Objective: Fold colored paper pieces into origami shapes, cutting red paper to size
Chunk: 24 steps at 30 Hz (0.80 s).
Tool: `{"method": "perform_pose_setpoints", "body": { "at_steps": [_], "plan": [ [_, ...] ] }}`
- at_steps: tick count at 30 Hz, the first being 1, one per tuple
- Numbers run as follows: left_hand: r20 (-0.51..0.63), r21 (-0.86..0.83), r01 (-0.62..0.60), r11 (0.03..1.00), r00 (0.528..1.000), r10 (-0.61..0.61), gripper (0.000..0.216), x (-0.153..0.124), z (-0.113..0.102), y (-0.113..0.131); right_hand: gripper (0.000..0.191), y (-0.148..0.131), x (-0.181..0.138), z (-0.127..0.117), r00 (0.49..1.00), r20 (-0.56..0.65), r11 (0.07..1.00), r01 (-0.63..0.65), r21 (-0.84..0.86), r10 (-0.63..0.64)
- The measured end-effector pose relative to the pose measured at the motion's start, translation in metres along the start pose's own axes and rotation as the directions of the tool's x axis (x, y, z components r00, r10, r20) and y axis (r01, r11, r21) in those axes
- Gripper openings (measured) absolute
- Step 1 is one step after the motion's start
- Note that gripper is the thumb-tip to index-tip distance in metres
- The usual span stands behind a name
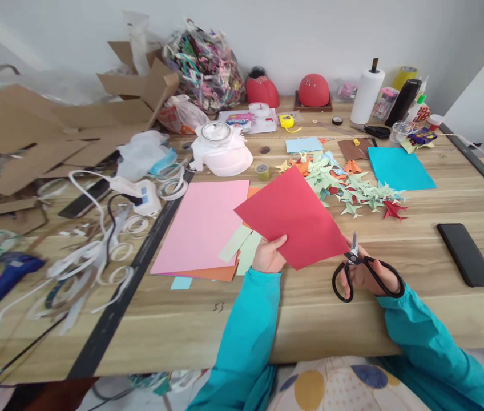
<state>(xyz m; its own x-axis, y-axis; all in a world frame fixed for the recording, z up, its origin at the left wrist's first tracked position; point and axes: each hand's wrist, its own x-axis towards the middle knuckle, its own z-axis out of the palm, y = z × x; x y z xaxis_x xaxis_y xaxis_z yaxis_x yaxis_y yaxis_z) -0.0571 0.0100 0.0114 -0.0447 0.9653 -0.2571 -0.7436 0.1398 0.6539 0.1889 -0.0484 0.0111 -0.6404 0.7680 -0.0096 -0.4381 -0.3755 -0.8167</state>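
Note:
A sheet of red paper (291, 220) is held up over the table, tilted with one corner toward me. My left hand (269, 254) grips its lower left edge, thumb on top. At the right corner of the sheet, my right hand (366, 274) has its fingers in the black-handled scissors (355, 258). The short blades point up beside the paper's corner; whether the right fingertips also touch the sheet is hidden. Behind the red sheet lies a heap of folded paper stars (353, 185), mostly pale green. Pink paper (208, 222) and pale green strips (236, 242) lie left of my left hand.
A black phone (467, 254) lies at the right, and turquoise paper (401, 168) behind the stars. Tangled cables (109, 245), a blue glue gun (8, 277) and cardboard boxes (75, 120) crowd the left. A white roll (367, 94) stands at the back.

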Motion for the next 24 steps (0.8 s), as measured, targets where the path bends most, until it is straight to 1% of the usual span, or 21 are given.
{"method": "perform_pose_setpoints", "body": {
  "at_steps": [3, 6, 9, 11, 13, 16, 18, 21, 24],
  "plan": [
    [0.004, -0.006, 0.022, 1.000, 1.000, -0.022, 0.046, 0.000, 0.004, 0.000, 0.080, 0.002, 0.000, -0.001, 1.000, -0.025, 1.000, -0.013, -0.018, 0.012],
    [0.002, 0.009, 0.054, 0.999, 0.999, -0.054, 0.047, 0.000, 0.009, -0.003, 0.077, 0.004, 0.000, -0.001, 0.999, -0.054, 0.999, 0.001, -0.040, -0.003],
    [-0.016, 0.009, 0.074, 0.997, 0.997, -0.073, 0.049, 0.000, 0.011, -0.006, 0.077, 0.004, -0.001, 0.001, 0.997, -0.072, 0.998, 0.012, -0.057, -0.016],
    [-0.037, 0.008, 0.065, 0.998, 0.997, -0.065, 0.048, 0.000, 0.012, -0.009, 0.078, 0.004, -0.001, 0.002, 0.996, -0.085, 0.997, -0.006, -0.071, 0.000],
    [-0.077, 0.020, 0.028, 0.999, 0.997, -0.026, 0.048, 0.001, 0.012, -0.012, 0.078, 0.005, -0.001, 0.003, 0.996, -0.092, 0.997, -0.024, -0.080, 0.017],
    [-0.150, 0.064, -0.073, 0.995, 0.985, 0.082, 0.050, 0.003, 0.013, -0.017, 0.074, 0.007, 0.000, 0.005, 0.997, -0.078, 0.995, -0.009, -0.096, 0.002],
    [-0.177, 0.109, -0.148, 0.983, 0.970, 0.165, 0.050, 0.005, 0.014, -0.021, 0.072, 0.009, 0.001, 0.006, 0.998, -0.059, 0.995, 0.016, -0.094, -0.022],
    [-0.198, 0.176, -0.244, 0.953, 0.940, 0.278, 0.049, 0.006, 0.014, -0.026, 0.072, 0.011, 0.003, 0.007, 0.999, -0.022, 0.999, 0.025, -0.048, -0.026],
    [-0.221, 0.220, -0.291, 0.931, 0.915, 0.338, 0.047, 0.007, 0.015, -0.027, 0.073, 0.014, 0.005, 0.008, 1.000, 0.001, 1.000, 0.021, -0.014, -0.021]
  ]
}}
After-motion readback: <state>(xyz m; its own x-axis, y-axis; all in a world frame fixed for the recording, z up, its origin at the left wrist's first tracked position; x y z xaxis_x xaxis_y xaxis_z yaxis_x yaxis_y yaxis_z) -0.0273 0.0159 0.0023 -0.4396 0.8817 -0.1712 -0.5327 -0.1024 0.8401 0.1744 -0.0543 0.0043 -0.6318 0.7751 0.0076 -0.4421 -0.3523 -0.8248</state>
